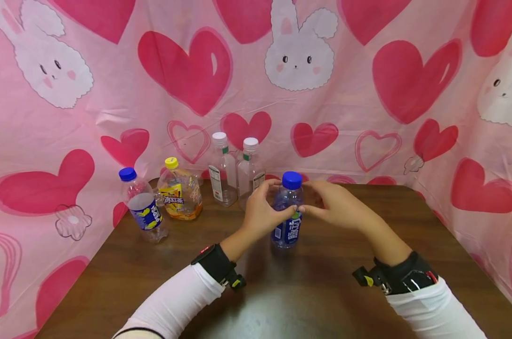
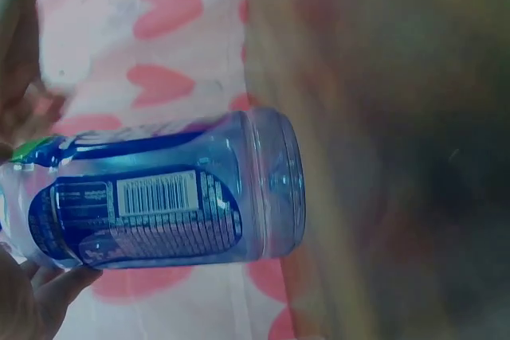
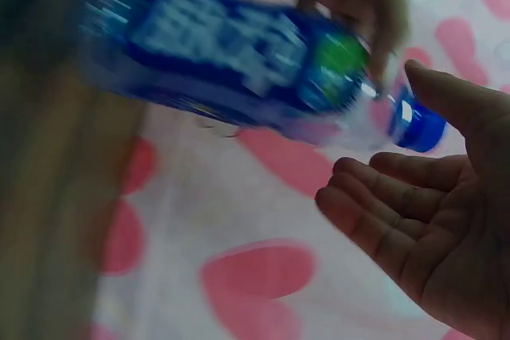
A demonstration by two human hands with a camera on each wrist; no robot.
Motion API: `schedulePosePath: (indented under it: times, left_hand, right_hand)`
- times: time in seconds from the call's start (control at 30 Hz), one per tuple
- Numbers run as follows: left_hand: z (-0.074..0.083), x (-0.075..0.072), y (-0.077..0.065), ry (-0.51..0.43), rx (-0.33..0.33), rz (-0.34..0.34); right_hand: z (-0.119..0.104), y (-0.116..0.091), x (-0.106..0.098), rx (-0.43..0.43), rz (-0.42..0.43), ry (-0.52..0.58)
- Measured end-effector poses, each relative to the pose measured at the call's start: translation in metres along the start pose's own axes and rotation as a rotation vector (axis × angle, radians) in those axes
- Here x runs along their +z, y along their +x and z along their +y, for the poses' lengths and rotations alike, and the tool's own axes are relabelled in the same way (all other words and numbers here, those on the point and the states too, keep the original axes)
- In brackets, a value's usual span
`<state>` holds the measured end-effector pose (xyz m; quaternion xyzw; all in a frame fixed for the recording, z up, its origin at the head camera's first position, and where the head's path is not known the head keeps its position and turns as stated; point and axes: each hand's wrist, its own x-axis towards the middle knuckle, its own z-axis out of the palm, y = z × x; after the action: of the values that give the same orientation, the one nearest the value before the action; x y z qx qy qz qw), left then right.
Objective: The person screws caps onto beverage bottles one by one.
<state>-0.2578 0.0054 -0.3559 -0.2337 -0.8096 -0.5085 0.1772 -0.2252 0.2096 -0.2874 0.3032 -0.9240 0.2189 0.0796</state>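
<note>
White sleeves [image 1: 179, 296] lead to the left hand [image 1: 262, 214], fingers curled round the blue-capped bottle [image 1: 288, 212] upright on the brown table [image 1: 111, 282]; the right hand [image 1: 334, 205] sits just beside it, fingers loose. Only the right wrist view shows that open palm [image 3: 430, 228] apart from the bottle. Behind the bottle stand two clear bottles [image 1: 234, 172], a yellow-capped one [image 1: 179, 190] and another blue-capped one [image 1: 142, 205], before a pink heart cloth [image 1: 366, 94].

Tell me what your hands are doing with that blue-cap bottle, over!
Left hand grips the blue-cap bottle, upright on the table. Right hand open beside it, fingers near the label. Nothing in the way; four other bottles behind.
</note>
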Motion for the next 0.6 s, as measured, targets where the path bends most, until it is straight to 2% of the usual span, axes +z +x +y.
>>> schedulePosePath:
  times: [0.17, 0.27, 0.4, 0.6]
  left_hand:
    - [-0.006, 0.011, 0.033, 0.127, -0.044, 0.049]
    - [-0.011, 0.02, 0.047, 0.193, -0.087, 0.078]
    - [-0.02, 0.032, 0.057, 0.238, -0.136, 0.11]
    - [-0.03, 0.049, 0.064, 0.277, -0.152, 0.138]
  right_hand:
    - [0.024, -0.023, 0.027, 0.075, -0.055, 0.029]
    - [0.033, -0.033, 0.042, 0.109, -0.098, 0.071]
    - [0.04, -0.04, 0.056, 0.127, -0.139, 0.109]
    - [0.041, -0.044, 0.066, 0.107, -0.173, 0.124]
